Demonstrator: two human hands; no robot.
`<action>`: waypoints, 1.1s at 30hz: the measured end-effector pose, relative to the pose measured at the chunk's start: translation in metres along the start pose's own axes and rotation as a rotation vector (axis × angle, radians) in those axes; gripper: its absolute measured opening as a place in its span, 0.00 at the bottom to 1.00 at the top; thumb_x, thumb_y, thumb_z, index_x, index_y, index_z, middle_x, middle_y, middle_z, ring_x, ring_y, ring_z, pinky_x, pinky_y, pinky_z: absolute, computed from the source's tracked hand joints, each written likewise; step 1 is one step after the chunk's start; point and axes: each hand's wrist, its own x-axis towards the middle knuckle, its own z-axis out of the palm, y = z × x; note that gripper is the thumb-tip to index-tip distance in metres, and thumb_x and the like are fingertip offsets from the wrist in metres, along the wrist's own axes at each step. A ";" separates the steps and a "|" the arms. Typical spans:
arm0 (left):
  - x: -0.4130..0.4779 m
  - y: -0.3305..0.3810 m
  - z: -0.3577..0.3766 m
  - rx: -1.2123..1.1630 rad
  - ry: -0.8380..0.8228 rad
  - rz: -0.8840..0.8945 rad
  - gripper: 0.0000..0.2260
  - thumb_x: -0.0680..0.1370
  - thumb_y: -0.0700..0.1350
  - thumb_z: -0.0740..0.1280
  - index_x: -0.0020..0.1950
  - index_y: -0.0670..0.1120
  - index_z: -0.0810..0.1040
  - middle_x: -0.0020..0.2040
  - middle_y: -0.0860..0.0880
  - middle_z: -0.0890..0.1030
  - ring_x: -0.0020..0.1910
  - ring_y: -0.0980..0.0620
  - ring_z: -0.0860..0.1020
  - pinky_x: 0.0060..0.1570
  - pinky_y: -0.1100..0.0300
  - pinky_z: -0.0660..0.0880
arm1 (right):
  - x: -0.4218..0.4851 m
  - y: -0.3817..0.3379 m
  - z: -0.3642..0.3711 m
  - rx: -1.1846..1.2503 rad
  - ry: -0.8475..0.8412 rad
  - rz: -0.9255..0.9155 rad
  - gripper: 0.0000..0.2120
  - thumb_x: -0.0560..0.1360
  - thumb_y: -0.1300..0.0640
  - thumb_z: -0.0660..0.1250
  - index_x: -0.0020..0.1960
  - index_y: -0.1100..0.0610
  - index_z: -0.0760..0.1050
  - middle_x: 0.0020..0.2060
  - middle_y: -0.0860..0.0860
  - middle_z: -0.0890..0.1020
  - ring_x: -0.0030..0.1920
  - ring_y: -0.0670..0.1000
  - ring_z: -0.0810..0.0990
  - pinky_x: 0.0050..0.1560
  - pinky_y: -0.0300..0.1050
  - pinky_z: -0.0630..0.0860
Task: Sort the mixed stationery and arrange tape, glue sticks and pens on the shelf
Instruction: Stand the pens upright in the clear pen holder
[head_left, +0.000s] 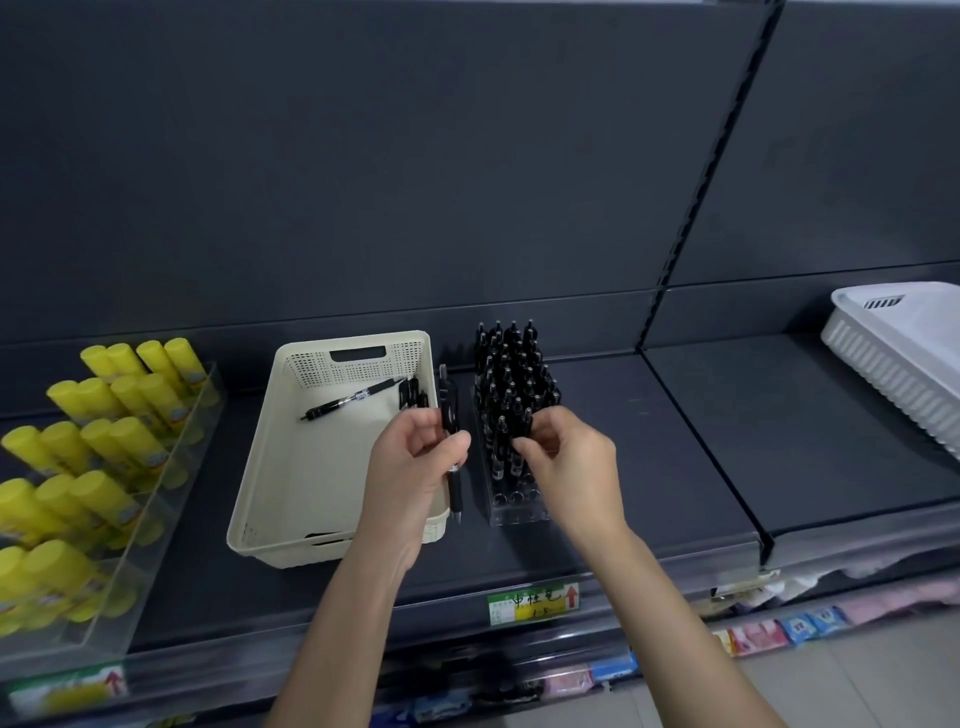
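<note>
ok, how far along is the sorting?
Done: glue sticks stand in the clear tray. In hand: left hand grips a bundle of pens; right hand pinches one pen at the pen rack, whose front holes are empty. Left: a loose pen in the cream basket. No tape in view.

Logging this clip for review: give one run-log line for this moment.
left hand: holds pens | right hand: pinches pen in rack | basket: loose pen inside

The price tag on the shelf's front rail, at six o'clock from the pen rack, bears handwritten characters, seemingly "中性笔", with a figure like 1.5 beneath and a red up-arrow. Another tag, at six o'clock from the glue sticks, shows a red arrow; its print is too blurred to read.
</note>
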 end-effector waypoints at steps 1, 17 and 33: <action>0.000 0.000 0.000 0.009 0.004 0.001 0.07 0.73 0.33 0.70 0.49 0.41 0.78 0.36 0.50 0.80 0.39 0.51 0.77 0.48 0.51 0.77 | 0.000 0.000 -0.001 -0.006 -0.011 0.003 0.05 0.73 0.59 0.71 0.47 0.58 0.77 0.37 0.47 0.80 0.38 0.45 0.78 0.40 0.30 0.74; -0.001 0.012 0.023 0.433 -0.185 0.209 0.09 0.71 0.40 0.74 0.45 0.51 0.77 0.41 0.55 0.81 0.42 0.60 0.79 0.47 0.67 0.75 | 0.007 -0.038 -0.035 0.397 -0.041 0.075 0.02 0.72 0.58 0.72 0.42 0.57 0.80 0.38 0.55 0.82 0.42 0.56 0.81 0.46 0.57 0.79; 0.025 -0.021 -0.076 1.160 -0.044 0.162 0.11 0.77 0.47 0.68 0.56 0.43 0.78 0.47 0.50 0.78 0.44 0.53 0.77 0.47 0.56 0.75 | 0.008 -0.007 -0.033 0.125 0.097 0.091 0.02 0.75 0.57 0.69 0.48 0.53 0.78 0.40 0.46 0.81 0.41 0.42 0.79 0.42 0.31 0.73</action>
